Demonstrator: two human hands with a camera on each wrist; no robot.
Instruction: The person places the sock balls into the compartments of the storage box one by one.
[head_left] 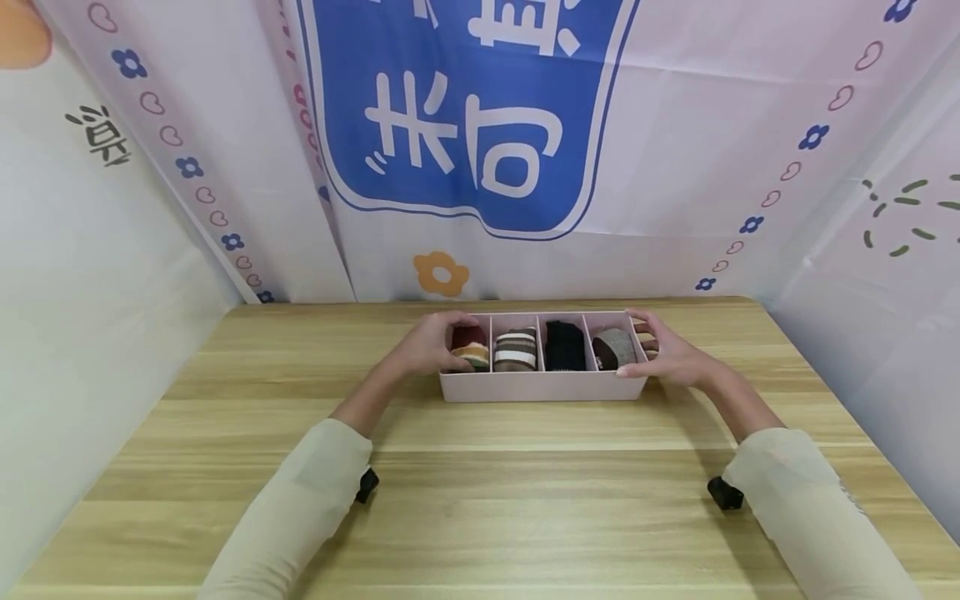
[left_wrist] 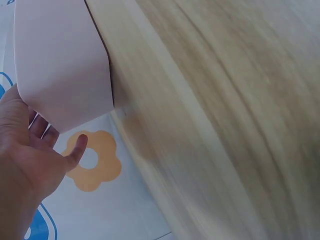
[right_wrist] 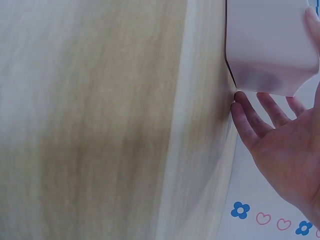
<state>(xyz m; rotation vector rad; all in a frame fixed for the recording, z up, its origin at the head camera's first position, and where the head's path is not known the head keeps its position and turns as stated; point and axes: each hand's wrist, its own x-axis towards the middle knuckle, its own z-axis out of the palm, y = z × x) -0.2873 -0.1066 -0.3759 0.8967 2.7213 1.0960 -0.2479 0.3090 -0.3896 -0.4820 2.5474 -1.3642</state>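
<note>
A pale pink divided storage box (head_left: 543, 387) sits near the table's far edge. From left to right its compartments hold a rolled red, cream and green sock (head_left: 470, 342), a brown-and-white striped sock (head_left: 516, 350), a black sock (head_left: 565, 346) and a grey and brown sock (head_left: 617, 346). My left hand (head_left: 433, 343) grips the box's left end, thumb at the front corner and fingers toward the back. At the opposite end my right hand (head_left: 671, 354) holds the box, its thumb on the front rim. The right wrist view shows its other fingers (right_wrist: 272, 110) against the end wall.
The wood-grain table (head_left: 525, 500) stretches from the box toward me. Behind it hangs a white printed cloth (head_left: 637, 267) with a blue sign, and similar cloth stands at both sides. A black wrist device (head_left: 725, 493) shows below the right sleeve.
</note>
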